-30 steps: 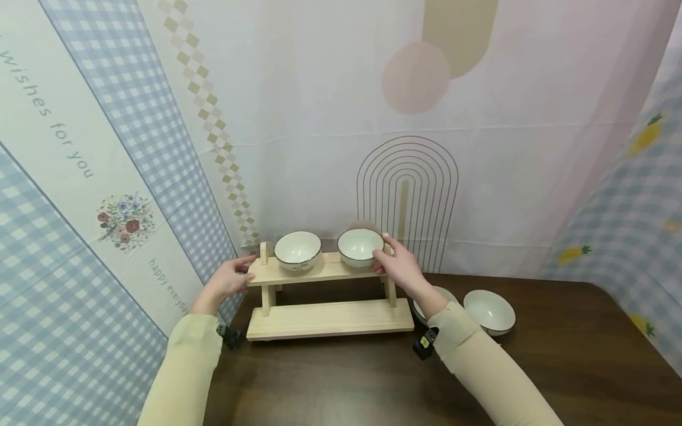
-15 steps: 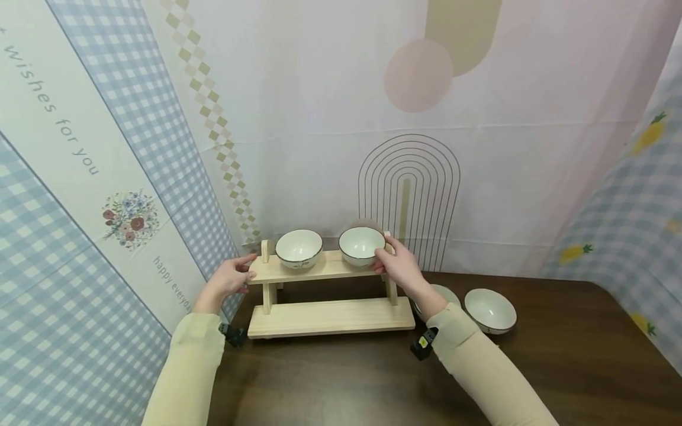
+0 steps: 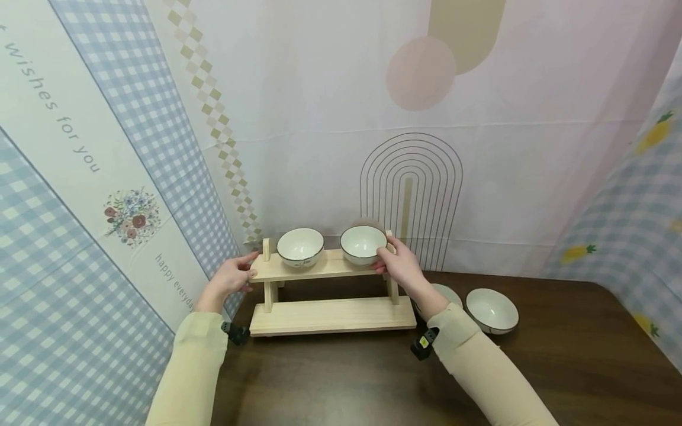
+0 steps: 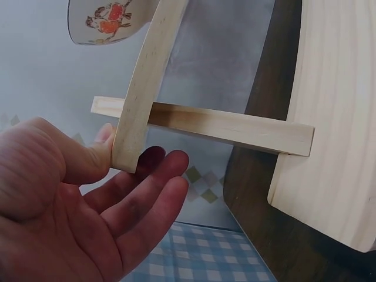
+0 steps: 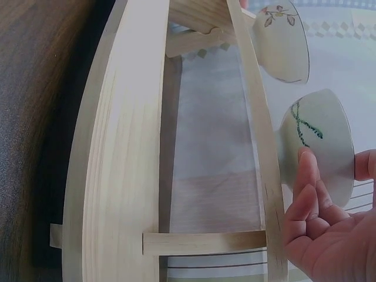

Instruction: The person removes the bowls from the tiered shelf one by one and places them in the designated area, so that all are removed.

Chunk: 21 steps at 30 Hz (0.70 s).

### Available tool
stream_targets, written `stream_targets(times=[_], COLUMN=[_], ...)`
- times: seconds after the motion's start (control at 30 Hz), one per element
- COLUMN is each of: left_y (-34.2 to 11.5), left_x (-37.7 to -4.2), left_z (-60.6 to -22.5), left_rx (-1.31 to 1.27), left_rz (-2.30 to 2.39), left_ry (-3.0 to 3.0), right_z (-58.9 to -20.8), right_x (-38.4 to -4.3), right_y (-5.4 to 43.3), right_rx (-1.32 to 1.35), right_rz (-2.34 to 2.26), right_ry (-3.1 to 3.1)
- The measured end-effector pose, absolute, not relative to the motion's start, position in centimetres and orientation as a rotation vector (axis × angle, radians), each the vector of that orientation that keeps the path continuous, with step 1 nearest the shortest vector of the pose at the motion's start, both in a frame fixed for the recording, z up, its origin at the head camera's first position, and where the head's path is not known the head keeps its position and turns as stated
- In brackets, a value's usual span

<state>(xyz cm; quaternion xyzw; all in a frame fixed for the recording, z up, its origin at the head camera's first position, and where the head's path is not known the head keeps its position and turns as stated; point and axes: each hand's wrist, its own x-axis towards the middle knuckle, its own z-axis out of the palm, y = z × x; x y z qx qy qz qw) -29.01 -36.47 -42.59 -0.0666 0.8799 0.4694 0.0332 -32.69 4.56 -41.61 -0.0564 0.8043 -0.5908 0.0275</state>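
Looks like smooth, matt wood in the shelf, glossy ceramic in the bowls, matt cloth in the curtain.

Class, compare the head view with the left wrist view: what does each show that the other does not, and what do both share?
Only the head view: the right grip holding the right bowl, plus two bowls on the table, one partly hidden bowl and one unobstructed bowl.

Only the left wrist view: the orange birds on the left bowl, and the palm side of the left grip.

Both: the left grip holding the left end of the upper shelf, the left bowl, the lower shelf, the table and blue checked cloth.
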Motion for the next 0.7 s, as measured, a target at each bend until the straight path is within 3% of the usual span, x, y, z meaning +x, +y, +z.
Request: stream_targets(times=[0.7], left_y=[-36.95], left_x=[-28.78], left_z=[-42.83], left_rx=[-0.156], left_rz=[1.46], left_ry=[2.713], right_z=[-42.0], right_x=[-31.7], right_y=[4.69], right_rx=[-0.191], right_rz=[-1.87], right_ry=[2.454])
